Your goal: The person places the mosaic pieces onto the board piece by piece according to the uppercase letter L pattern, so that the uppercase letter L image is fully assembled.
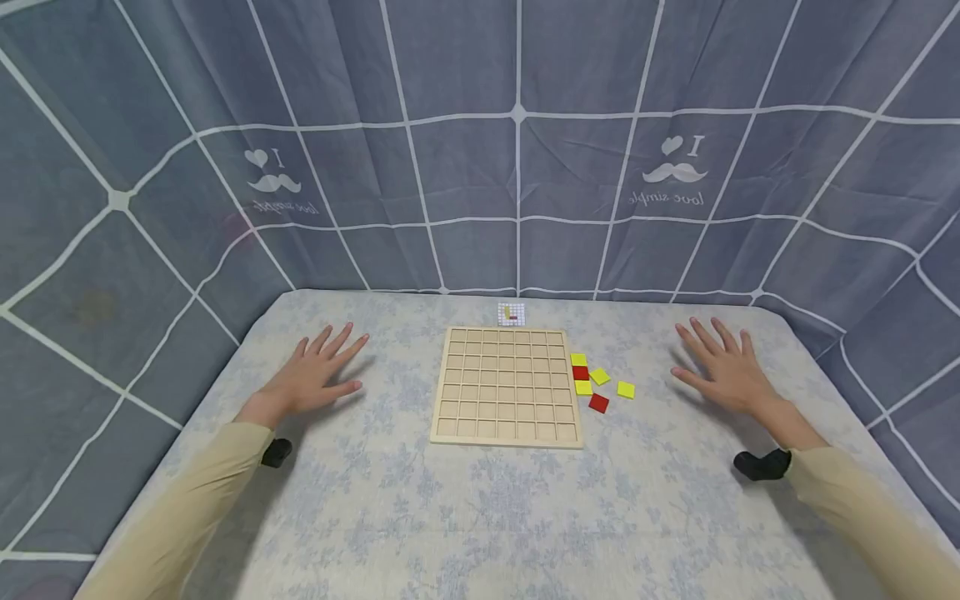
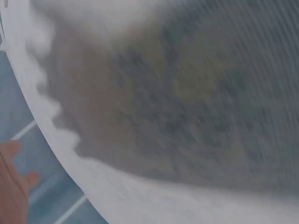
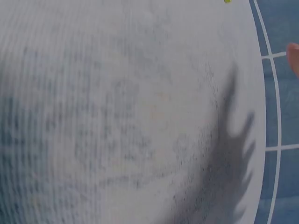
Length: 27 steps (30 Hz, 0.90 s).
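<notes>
My left hand (image 1: pixel 311 379) is spread over the left part of the table, fingers straight and holding nothing. Over the right part, my right hand (image 1: pixel 723 371) is likewise spread and holds nothing. Between them lies a square wooden grid board (image 1: pixel 507 387), its cells bare. Beside its right edge are several yellow square tiles (image 1: pixel 626 390) and two red square tiles (image 1: pixel 598 403), some lying against the board. A small printed pattern card (image 1: pixel 512 314) sits behind the board. Part of the left hand (image 2: pixel 13 186) shows at the left wrist view's edge; a fingertip (image 3: pixel 293 57) shows in the right wrist view.
A pale cloth with blue flowers covers the table (image 1: pixel 510 517). Blue-grey curtains (image 1: pixel 465 167) with white grid lines stand at the back and both sides. A black strap piece (image 1: pixel 762 465) hangs at the right wrist, another (image 1: pixel 277 452) at the left.
</notes>
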Each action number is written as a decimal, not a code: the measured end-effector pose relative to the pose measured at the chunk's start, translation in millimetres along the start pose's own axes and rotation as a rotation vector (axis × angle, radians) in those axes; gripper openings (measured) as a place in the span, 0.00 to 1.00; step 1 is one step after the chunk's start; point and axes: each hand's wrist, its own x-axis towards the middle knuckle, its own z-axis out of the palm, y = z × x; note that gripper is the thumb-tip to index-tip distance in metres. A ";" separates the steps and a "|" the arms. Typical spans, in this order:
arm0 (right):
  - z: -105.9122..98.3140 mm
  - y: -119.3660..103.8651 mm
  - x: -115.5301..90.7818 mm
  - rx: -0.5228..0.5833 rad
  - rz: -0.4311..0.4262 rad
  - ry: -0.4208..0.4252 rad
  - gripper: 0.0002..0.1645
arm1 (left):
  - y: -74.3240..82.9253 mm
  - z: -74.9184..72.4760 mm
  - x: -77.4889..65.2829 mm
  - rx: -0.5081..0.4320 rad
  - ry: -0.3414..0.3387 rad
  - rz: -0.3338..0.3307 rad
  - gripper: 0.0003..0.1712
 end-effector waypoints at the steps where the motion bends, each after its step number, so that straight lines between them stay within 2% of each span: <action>1: 0.2 -1.6 0.8 -0.005 -0.009 0.003 0.48 | 2.1 0.3 1.5 0.006 -0.008 0.013 0.43; 4: 0.4 -9.8 2.0 -0.022 -0.036 0.037 0.47 | 10.2 2.4 6.8 0.031 -0.019 0.072 0.40; 8: 3.2 -25.6 1.7 -0.021 -0.085 0.104 0.46 | 25.8 6.1 14.7 0.074 0.003 0.160 0.38; 11: 6.7 -38.0 1.9 -0.004 -0.116 0.137 0.45 | 40.0 9.5 21.1 0.089 0.019 0.198 0.39; 15: 9.1 -52.7 2.3 0.047 -0.105 0.111 0.41 | 59.8 12.5 28.5 0.089 0.024 0.220 0.41; 20: 12.0 -66.6 5.9 0.169 -0.072 0.074 0.34 | 78.1 17.1 37.4 0.058 0.025 0.228 0.44; 27: 20.9 -73.0 11.2 0.320 0.048 -0.011 0.27 | 92.6 24.3 48.9 -0.006 -0.059 0.225 0.46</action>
